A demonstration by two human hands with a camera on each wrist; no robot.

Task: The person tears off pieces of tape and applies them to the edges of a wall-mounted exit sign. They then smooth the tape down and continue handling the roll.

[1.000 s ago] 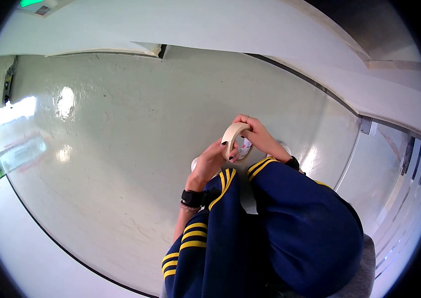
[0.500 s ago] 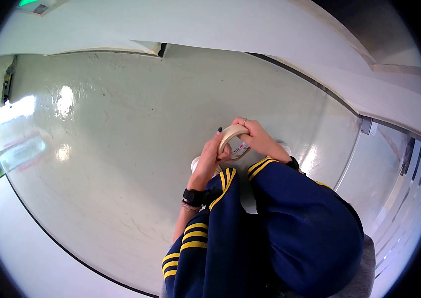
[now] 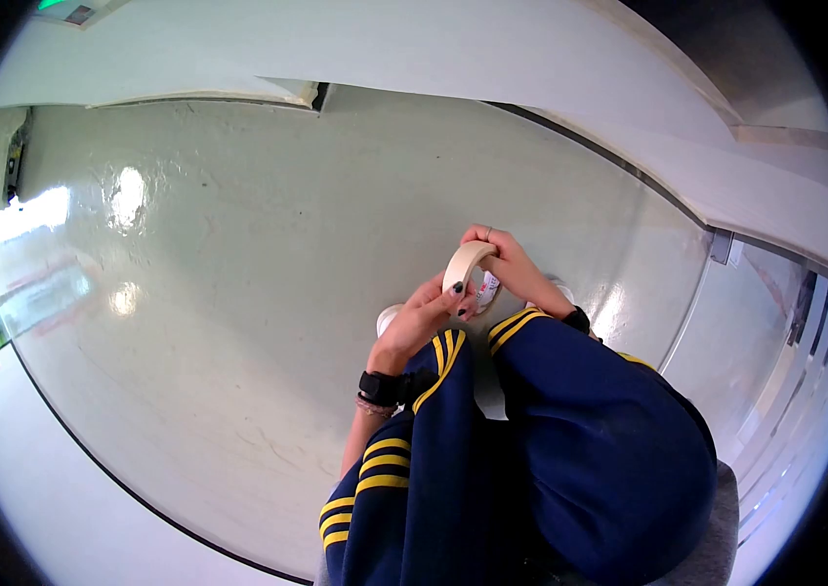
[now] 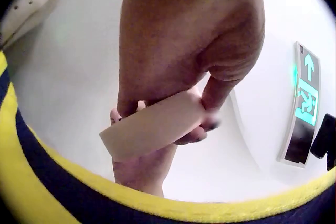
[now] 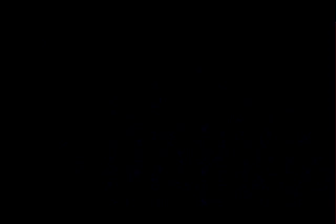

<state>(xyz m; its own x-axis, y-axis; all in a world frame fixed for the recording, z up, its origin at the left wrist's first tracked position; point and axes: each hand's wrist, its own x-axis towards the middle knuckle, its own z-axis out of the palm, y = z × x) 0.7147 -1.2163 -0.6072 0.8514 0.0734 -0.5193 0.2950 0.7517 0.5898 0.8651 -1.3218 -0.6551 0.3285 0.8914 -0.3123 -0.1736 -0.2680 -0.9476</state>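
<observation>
A cream roll of masking tape (image 3: 461, 266) is held up between both hands in front of the knees, its printed inner core partly showing. My left hand (image 3: 422, 313) grips the near left side of the roll, thumb on the outer face and fingers reaching into the ring. On the far right side, my right hand (image 3: 516, 270) grips the rim with curled fingers. The left wrist view shows the tape's plain outer band (image 4: 152, 127) edge-on below the left palm (image 4: 178, 40). The right wrist view is black.
Below the hands lie the knees in navy trousers (image 3: 590, 430) with yellow stripes, and white shoes (image 3: 388, 317) on the glossy grey floor (image 3: 268, 244). White walls (image 3: 414, 49) border the floor. A lit exit sign (image 4: 304, 98) hangs on a wall in the left wrist view.
The left thumb rose to the roll's upper edge half a second ago and now lies lower across its outer face. The roll has turned slightly; the right hand stays about in place.
</observation>
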